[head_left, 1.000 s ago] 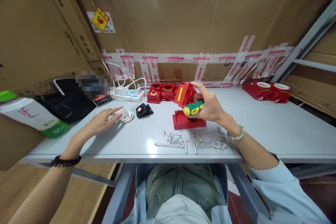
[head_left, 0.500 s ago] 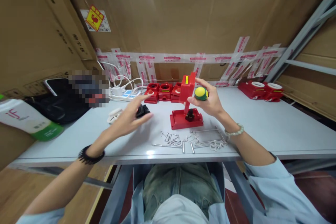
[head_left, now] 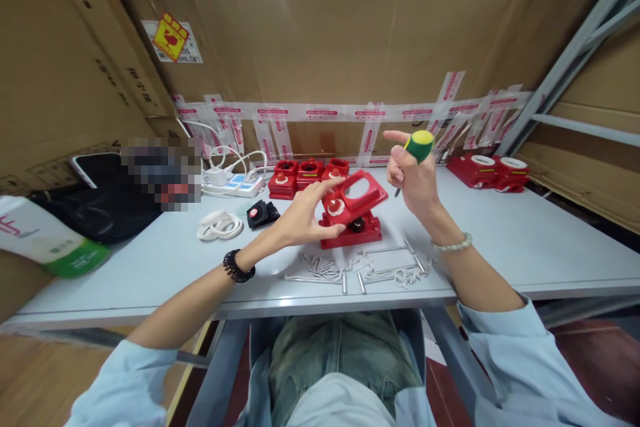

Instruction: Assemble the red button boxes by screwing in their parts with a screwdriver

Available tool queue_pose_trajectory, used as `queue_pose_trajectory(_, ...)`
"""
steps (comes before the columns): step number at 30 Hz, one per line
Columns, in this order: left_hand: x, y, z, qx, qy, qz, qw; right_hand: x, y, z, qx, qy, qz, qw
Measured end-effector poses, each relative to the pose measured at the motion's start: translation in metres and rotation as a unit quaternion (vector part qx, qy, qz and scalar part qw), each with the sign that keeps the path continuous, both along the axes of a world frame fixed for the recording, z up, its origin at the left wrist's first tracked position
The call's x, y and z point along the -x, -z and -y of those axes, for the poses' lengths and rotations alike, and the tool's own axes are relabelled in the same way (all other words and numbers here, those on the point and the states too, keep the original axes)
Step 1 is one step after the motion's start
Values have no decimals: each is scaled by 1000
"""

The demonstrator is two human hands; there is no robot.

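Note:
My left hand (head_left: 307,217) grips the left side of a red cover (head_left: 367,195) with a large round opening, tilted above a red base (head_left: 367,235). A dark part shows inside the base, partly hidden by the cover. Right of the cover, raised off the table, my right hand (head_left: 415,177) is closed around a screwdriver (head_left: 421,141) with a yellow and green handle; its index finger points left and its dark shaft slants down. Small screws (head_left: 323,268) and metal rods (head_left: 387,273) lie in front of the base.
Red housings (head_left: 307,177) stand behind, beside a white power strip (head_left: 243,185). More red units (head_left: 487,172) sit back right. A black part (head_left: 263,213), coiled white cable (head_left: 220,225) and green-white package (head_left: 55,240) are left. The table's front edge (head_left: 320,309) is near.
My left hand has moved right and taken hold of the red cover, which now tilts over the base. My right hand has let go of the cover and moved up and right with the screwdriver.

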State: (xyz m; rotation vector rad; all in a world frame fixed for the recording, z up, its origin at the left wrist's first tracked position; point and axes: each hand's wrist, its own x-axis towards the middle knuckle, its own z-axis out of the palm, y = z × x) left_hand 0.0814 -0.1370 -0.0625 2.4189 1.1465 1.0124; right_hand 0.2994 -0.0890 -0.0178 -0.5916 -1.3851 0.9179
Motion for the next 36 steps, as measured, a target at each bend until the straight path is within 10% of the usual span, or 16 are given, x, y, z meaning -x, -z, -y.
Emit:
queue_pose_trajectory(4, 2, 0, 2, 25, -8, -136, 990, 0, -4, 1, 21, 27, -40, 999)
queue_pose_trajectory(16, 11, 5, -5, 101, 50, -151, 982, 0, -5, 1, 33, 20, -38, 999)
queue_pose_trajectory(25, -53, 5, -53, 15, -92, -181, 979, -5, -8, -1, 18, 47, -51, 997)
queue_pose_trajectory(30, -91, 6, -84, 1, -234, -284, 930, -8, -9, -3, 18, 57, -45, 997)
queue_pose_trajectory(36, -111, 9, -104, -4, -258, -334, 907, -9, -10, -5, 12, 75, -31, 997)
